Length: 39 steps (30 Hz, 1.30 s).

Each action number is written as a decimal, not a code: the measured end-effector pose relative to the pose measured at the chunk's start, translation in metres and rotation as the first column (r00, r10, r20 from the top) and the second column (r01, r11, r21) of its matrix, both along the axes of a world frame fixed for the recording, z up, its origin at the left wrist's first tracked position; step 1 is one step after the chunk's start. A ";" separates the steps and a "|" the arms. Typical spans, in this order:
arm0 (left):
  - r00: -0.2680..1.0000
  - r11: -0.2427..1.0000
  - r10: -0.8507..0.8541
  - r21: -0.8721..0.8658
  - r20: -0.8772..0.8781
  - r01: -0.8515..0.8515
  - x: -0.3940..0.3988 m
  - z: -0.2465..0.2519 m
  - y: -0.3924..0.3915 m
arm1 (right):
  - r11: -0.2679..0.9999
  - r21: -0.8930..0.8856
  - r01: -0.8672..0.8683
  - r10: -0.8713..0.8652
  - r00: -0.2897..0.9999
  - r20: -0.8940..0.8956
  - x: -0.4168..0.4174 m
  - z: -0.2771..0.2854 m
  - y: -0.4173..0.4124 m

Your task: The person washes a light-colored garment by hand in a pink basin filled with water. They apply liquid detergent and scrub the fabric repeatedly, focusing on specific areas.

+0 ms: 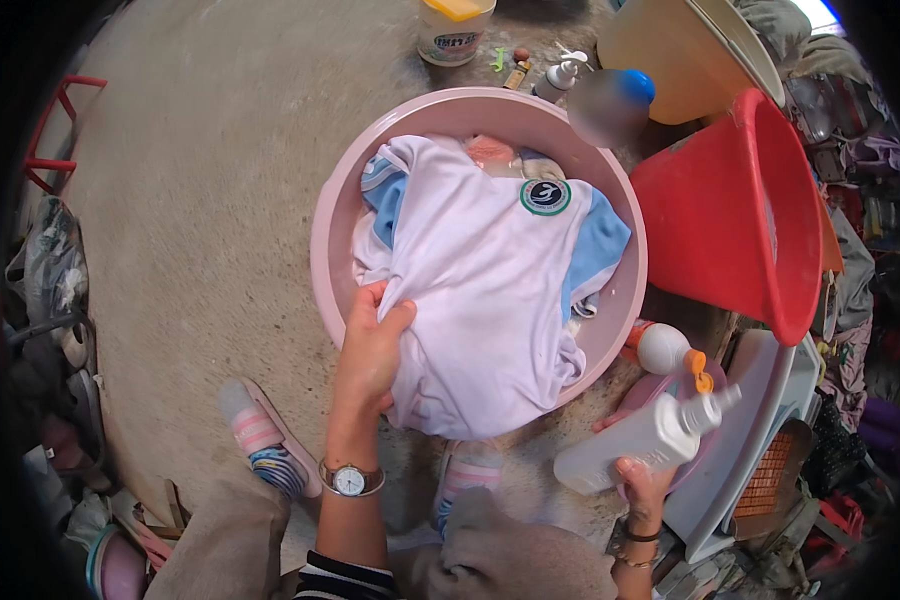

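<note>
A white shirt with blue sleeve panels and a round badge lies spread across a pink plastic basin, its lower end hanging over the near rim. My left hand, with a watch at the wrist, pinches a fold of the fabric at the shirt's left side. To the right of the basin, my right hand grips a translucent plastic bottle, tilted with its narrow nozzle pointing up and right. Other wet laundry shows beneath the shirt at the basin's far side.
Right of the basin lie a tipped red bucket, a white bottle with an orange cap and a white tub. Behind it stand a pump bottle, a small pail and a cream bucket. My slippered feet are in front.
</note>
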<state>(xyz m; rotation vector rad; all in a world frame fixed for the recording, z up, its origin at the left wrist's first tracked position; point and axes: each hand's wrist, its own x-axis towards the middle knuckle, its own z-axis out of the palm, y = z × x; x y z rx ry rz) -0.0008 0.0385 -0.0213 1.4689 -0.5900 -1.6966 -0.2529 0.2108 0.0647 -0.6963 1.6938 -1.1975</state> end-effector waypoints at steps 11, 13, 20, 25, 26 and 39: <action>0.944 0.965 0.238 0.163 -0.228 -0.204 -0.023 0.003 -0.010 | 0.553 0.501 -0.666 0.831 0.479 -0.282 0.027 0.041 -0.150; 0.946 0.957 0.265 0.171 -0.186 -0.234 -0.027 0.000 -0.009 | 0.491 0.573 -0.656 0.869 0.410 -0.276 0.028 0.034 -0.159; 0.927 0.923 0.341 0.242 -0.155 -0.299 -0.032 -0.010 -0.007 | 0.381 0.674 -0.632 0.924 0.267 -0.272 0.033 0.026 -0.188; 0.919 0.906 0.359 0.295 -0.162 -0.302 -0.032 -0.008 -0.008 | 0.270 0.722 -0.637 0.963 0.161 -0.218 0.036 0.028 -0.197; 0.920 0.907 0.354 0.301 -0.167 -0.294 -0.031 -0.006 -0.009 | 0.242 0.728 -0.642 0.970 0.144 -0.195 0.037 0.029 -0.199; 0.925 0.911 0.332 0.318 -0.184 -0.264 -0.029 -0.004 -0.010 | 0.249 0.766 -0.593 0.968 0.175 -0.178 0.042 0.037 -0.211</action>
